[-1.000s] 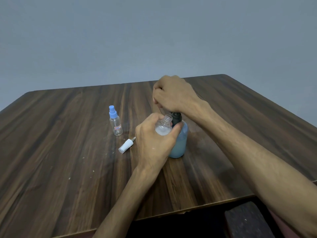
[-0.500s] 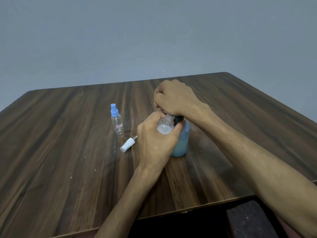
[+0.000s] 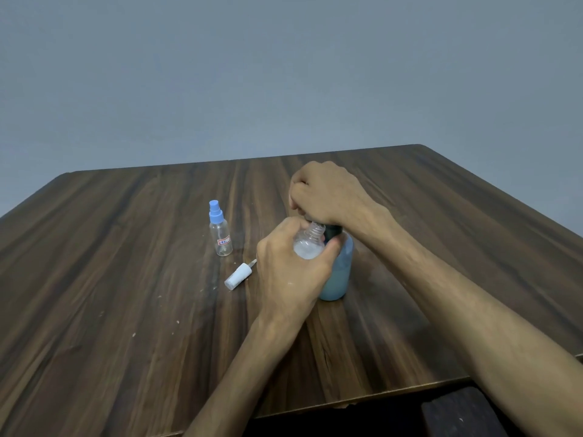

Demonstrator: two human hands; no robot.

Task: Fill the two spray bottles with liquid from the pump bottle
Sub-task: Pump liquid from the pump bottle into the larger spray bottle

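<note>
A: Near the middle of the dark wooden surface (image 3: pixel 126 279), what does the left hand (image 3: pixel 285 272) hold?

B: It grips an uncapped clear plastic spray bottle (image 3: pixel 310 244), whitish liquid inside, beside the pale blue pump bottle (image 3: pixel 339 272).

A: And the right hand (image 3: pixel 325 192)?

B: Curled over the pump bottle's dark top, fingers bent down on it.

A: The second one?

B: The clear blue-capped spray bottle (image 3: pixel 220 230) stands upright to the left, a white spray cap (image 3: pixel 238 275) lying nearby.

The pump bottle (image 3: pixel 337 272) has its head hidden under the right hand (image 3: pixel 328 193).
</note>
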